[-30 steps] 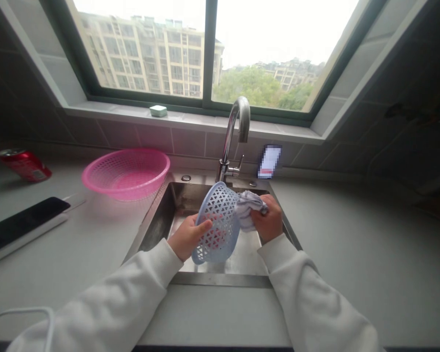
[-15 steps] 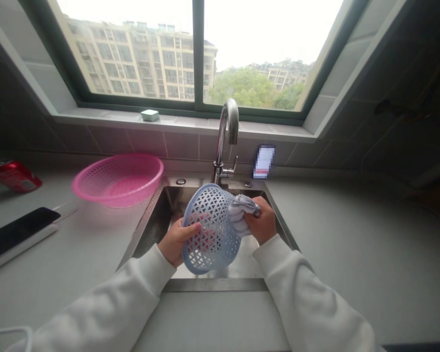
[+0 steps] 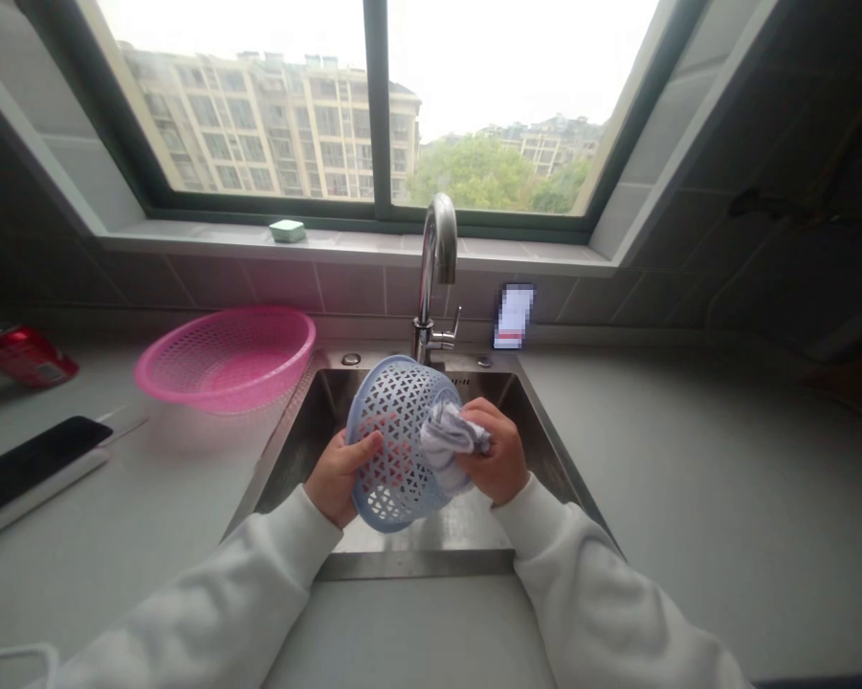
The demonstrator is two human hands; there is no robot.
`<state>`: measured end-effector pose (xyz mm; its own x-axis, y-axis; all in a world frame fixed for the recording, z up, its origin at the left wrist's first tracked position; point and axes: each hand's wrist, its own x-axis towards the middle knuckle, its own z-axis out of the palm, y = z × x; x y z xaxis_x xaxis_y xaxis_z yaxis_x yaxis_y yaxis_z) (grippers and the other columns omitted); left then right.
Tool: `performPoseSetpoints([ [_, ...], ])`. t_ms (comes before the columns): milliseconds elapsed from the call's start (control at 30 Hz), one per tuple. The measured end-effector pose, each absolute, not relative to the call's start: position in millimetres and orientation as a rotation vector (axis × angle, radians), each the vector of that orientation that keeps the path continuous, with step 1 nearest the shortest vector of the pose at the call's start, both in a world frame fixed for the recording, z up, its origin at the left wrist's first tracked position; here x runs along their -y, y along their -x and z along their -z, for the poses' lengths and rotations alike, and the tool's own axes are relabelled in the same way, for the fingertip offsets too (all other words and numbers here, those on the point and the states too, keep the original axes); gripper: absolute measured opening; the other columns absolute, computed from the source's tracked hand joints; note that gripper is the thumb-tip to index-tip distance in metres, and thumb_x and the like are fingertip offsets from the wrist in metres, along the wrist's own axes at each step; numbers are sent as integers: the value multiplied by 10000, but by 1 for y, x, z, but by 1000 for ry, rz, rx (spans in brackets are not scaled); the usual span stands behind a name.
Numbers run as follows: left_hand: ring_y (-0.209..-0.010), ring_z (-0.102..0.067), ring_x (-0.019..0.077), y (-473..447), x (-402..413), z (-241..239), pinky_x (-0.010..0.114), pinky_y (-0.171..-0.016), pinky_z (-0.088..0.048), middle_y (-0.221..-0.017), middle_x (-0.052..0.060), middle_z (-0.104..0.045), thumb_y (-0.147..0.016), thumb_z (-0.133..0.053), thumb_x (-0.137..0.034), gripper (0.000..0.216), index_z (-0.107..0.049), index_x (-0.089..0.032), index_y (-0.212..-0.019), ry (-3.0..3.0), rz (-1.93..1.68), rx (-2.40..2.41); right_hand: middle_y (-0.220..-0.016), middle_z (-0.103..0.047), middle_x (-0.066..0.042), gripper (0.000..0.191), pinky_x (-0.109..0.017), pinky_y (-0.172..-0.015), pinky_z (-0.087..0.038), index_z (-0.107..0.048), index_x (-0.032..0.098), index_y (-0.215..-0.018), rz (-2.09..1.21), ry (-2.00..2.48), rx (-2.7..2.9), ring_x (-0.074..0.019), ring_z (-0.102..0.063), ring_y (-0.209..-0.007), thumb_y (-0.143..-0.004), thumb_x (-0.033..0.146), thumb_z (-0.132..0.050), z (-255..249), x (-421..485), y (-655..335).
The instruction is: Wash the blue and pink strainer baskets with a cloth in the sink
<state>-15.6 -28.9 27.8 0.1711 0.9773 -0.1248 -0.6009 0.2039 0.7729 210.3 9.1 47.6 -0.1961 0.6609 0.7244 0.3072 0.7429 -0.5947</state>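
A light blue plastic colander [image 3: 394, 469] with small cut-out holes is held tilted on its side above the stainless steel sink [image 3: 416, 565]. My left hand [image 3: 341, 474] grips its rim, the thumb on the outer wall and the other fingers out of sight inside. In my right hand [image 3: 498, 450] is a bunched grey-and-white cloth [image 3: 445, 435], pressed to the colander's outer side near its base. Reddish patches show through the holes; what they are I cannot tell.
Behind the sink rises a chrome faucet [image 3: 437, 249]. To the left stand a pink basket [image 3: 222, 383], a red can [image 3: 29, 354] lying on its side and a dark phone [image 3: 35, 469] on a white object. A blurred-out phone screen [image 3: 515, 316] leans against the back wall.
The cloth in my right hand has moved left and slightly down across the colander's outer side. My left hand keeps its grip on the rim. The view has shifted slightly.
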Motion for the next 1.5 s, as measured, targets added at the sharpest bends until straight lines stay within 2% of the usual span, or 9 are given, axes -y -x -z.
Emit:
performPoseSetpoints([
  [100, -668, -774, 269, 20, 31, -32, 335, -585, -638, -827, 128, -808, -708, -924, -350, 587, -727, -118, -1209, -642, -1212, -687, -712, -614, -15, 65, -320, -604, -500, -664, 207, -714, -283, 981, 1682, -184, -597, -639, -747, 196, -609, -40, -35, -227],
  [233, -652, -771, 258, 25, 31, -34, 328, -572, -635, -830, 118, -809, -734, -904, -342, 586, -716, -133, -1249, -651, -1228, -673, -695, -602, -26, 66, -361, -599, -493, -645, 225, -700, -197, 1162, 1574, -217, -587, -639, -744, 214, -597, -35, -51, -239],
  [500, -654, -764, 251, 22, 26, -28, 344, -613, -644, -827, 109, -807, -729, -903, -338, 598, -714, -128, -1256, -645, -1296, -704, -784, -637, -27, 88, -313, -608, -517, -685, 214, -756, -592, 699, 1833, -187, -619, -683, -716, 159, -630, -47, -10, -210],
  [633, -673, -770, 259, 24, 27, -30, 351, -622, -648, -837, 114, -807, -728, -904, -349, 606, -710, -132, -1260, -652, -1265, -692, -723, -629, -9, 43, -315, -596, -505, -666, 218, -722, -462, 896, 1762, -181, -599, -640, -735, 192, -635, -41, -26, -224],
  [800, -631, -760, 242, 28, 28, -34, 306, -541, -629, -812, 96, -804, -717, -902, -339, 571, -725, -155, -1227, -624, -1261, -690, -662, -611, -11, 91, -329, -525, -484, -631, 263, -701, -265, 1084, 1587, -199, -563, -580, -739, 180, -638, -37, -43, -238],
  [1033, -646, -766, 245, 24, 26, -31, 317, -571, -645, -798, 89, -802, -721, -894, -315, 598, -707, -149, -1264, -588, -1337, -694, -785, -639, -27, 49, -309, -600, -514, -688, 204, -747, -628, 658, 1839, -183, -618, -677, -725, 191, -646, -49, -6, -210],
  [1333, -644, -765, 231, 28, 28, -39, 301, -567, -646, -783, 70, -805, -704, -885, -250, 436, -763, -171, -1115, -461, -1367, -683, -665, -615, -16, 49, -329, -538, -453, -639, 246, -716, -331, 1163, 1563, -205, -563, -592, -744, 206, -634, -32, -47, -242],
  [1400, -633, -764, 224, 28, 27, -40, 290, -560, -644, -767, 67, -804, -703, -881, -233, 407, -767, -164, -1088, -437, -1406, -684, -692, -619, -18, 76, -331, -554, -469, -646, 249, -732, -352, 1113, 1595, -204, -569, -615, -740, 176, -626, -35, -41, -238],
  [1500, -622, -761, 215, 28, 24, -38, 291, -570, -648, -772, 67, -807, -733, -862, -226, 440, -750, -164, -1154, -430, -1451, -680, -748, -622, -23, 106, -321, -587, -488, -660, 230, -738, -552, 830, 1746, -197, -592, -667, -706, 141, -612, -43, -20, -222],
])
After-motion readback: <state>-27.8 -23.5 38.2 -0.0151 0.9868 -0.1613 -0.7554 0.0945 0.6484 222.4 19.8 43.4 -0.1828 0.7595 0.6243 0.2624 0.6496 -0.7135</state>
